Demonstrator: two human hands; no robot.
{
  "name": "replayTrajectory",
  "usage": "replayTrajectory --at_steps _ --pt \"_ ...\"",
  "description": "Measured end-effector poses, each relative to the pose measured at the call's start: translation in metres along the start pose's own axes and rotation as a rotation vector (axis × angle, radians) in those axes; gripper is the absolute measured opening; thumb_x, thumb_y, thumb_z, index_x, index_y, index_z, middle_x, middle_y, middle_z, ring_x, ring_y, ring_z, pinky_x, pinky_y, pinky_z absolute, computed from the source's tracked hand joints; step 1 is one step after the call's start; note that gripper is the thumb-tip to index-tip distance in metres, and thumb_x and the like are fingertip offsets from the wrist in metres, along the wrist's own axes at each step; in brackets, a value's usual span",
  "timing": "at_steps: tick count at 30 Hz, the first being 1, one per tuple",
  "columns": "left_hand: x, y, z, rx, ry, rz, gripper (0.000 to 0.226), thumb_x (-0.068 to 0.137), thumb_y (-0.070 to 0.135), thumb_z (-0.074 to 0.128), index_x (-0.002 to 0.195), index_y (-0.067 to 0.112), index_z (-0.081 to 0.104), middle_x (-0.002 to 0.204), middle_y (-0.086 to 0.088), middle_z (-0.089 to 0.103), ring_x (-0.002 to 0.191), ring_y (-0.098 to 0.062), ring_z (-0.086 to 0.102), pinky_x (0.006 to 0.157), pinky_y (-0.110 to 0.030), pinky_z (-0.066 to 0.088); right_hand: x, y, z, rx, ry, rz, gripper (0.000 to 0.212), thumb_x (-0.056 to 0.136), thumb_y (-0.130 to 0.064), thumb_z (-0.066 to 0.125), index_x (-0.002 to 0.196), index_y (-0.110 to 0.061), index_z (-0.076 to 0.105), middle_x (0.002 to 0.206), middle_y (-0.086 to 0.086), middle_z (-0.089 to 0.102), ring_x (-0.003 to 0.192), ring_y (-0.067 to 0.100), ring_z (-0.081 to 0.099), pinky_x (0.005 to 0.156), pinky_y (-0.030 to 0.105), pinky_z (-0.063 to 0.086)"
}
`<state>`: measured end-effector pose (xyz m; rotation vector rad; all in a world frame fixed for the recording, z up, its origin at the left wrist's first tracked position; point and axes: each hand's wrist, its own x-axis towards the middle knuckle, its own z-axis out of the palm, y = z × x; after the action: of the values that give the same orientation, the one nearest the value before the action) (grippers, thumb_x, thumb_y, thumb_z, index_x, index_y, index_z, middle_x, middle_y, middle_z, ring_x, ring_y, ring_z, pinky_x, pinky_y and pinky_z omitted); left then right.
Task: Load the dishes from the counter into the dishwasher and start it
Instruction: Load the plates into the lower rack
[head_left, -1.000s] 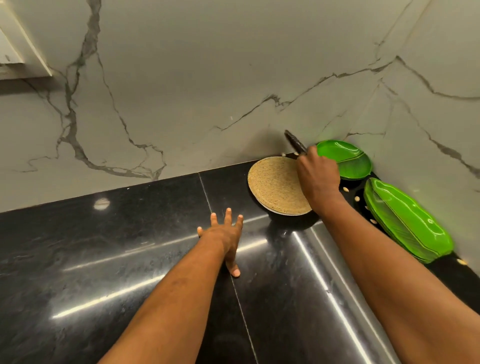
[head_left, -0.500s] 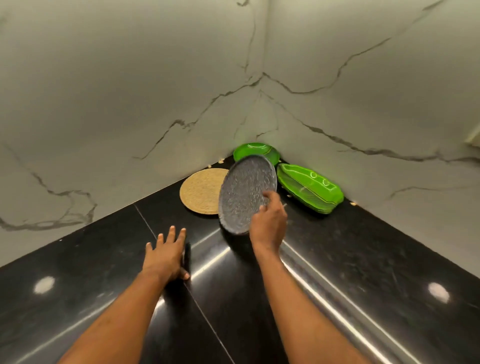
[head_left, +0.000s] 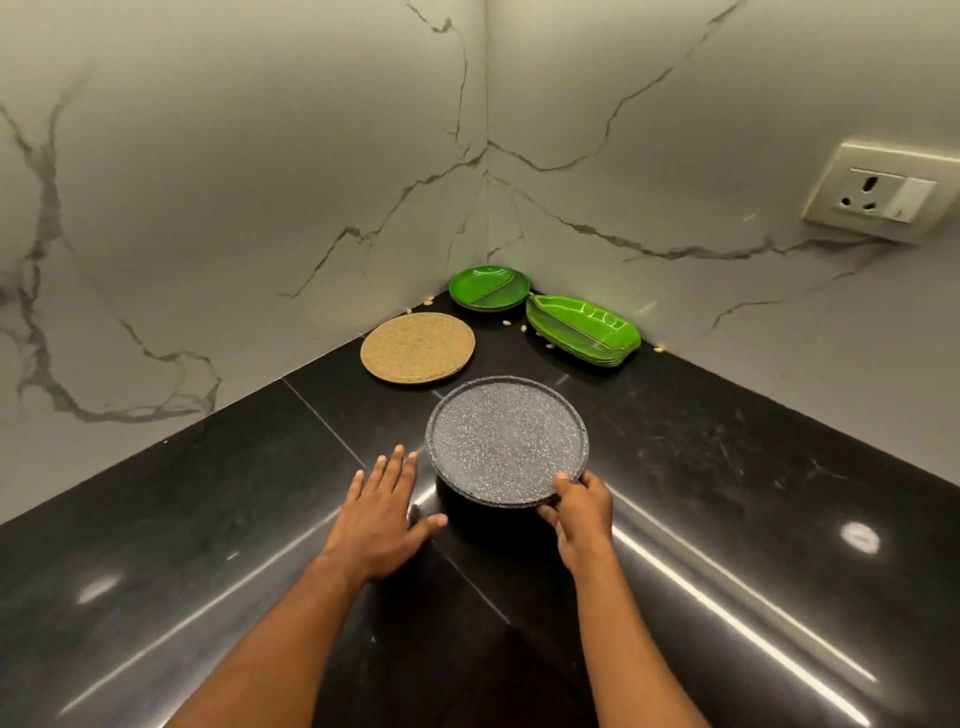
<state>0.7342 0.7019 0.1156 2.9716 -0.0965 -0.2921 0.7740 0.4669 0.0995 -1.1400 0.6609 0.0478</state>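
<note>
Right hand (head_left: 576, 512): grip pinching near rim of speckled plate (head_left: 506, 441). Just left of this grip, left hand (head_left: 382, 519), fingers straight, holding nothing, above the surface (head_left: 727, 467).

Domestic kitchen corner: black stone counter (head_left: 727, 467), marble-veined backsplash (head_left: 234, 182), green plates (head_left: 488, 287), wall socket (head_left: 878, 195).

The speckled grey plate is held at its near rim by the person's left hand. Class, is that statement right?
Not quite. The head view shows the right hand holding the speckled grey plate at its near rim. The left hand is open beside the plate, fingers straight.
</note>
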Motion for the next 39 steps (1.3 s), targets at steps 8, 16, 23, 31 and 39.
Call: replayTrajectory --at_steps 8,16,23,31,39 --pt "-0.068 0.000 -0.002 0.030 0.000 0.152 0.131 0.051 0.095 -0.020 0.157 0.018 -0.012 0.163 -0.001 -0.018 0.151 -0.021 -0.016 0.123 -0.045 -0.006 -0.095 0.041 -0.052 0.135 0.104 -0.065 0.026 0.099 -0.004 0.048 0.125 -0.009 0.052 0.117 0.013 0.063 0.100 0.027 0.064 0.062 0.034 0.054" --pt "-0.144 0.014 0.024 0.075 -0.010 0.263 0.113 0.071 0.087 0.006 0.158 0.016 -0.008 0.164 -0.003 -0.015 0.152 -0.023 -0.012 0.123 -0.046 -0.006 -0.189 0.074 -0.123 0.229 0.230 -0.130 0.026 0.099 -0.002 0.047 0.123 -0.010 0.052 0.114 0.011 0.062 0.089 0.020 0.062 0.061 0.035 0.053" --pt "-0.224 0.055 0.041 0.105 -0.024 0.300 0.116 0.071 0.089 0.009 0.158 0.015 -0.007 0.165 -0.005 -0.013 0.153 -0.023 -0.010 0.122 -0.045 -0.005 -0.261 0.101 -0.201 0.216 0.307 -0.149 0.018 0.098 -0.004 0.050 0.110 -0.016 0.055 0.112 0.013 0.064 0.093 0.026 0.062 0.060 0.034 0.052" --pt "-0.354 0.112 0.082 0.076 -0.013 0.334 0.094 0.093 0.071 0.034 0.159 0.016 -0.003 0.166 -0.004 -0.010 0.153 -0.023 -0.008 0.123 -0.044 -0.004 -0.353 0.141 -0.313 0.219 0.308 -0.154 0.030 0.098 -0.004 0.050 0.127 -0.011 0.050 0.111 0.012 0.064 0.091 0.026 0.063 0.072 0.044 0.056" --pt "-0.485 0.152 0.119 0.066 -0.038 0.389 0.089 0.095 0.070 0.033 0.159 0.020 -0.003 0.165 -0.002 -0.011 0.153 -0.023 -0.009 0.123 -0.046 -0.005 -0.450 0.188 -0.405 0.195 0.424 -0.118 0.030 0.096 -0.005 0.053 0.126 -0.010 0.050 0.112 0.013 0.061 0.093 0.027 0.059 0.073 0.045 0.055"
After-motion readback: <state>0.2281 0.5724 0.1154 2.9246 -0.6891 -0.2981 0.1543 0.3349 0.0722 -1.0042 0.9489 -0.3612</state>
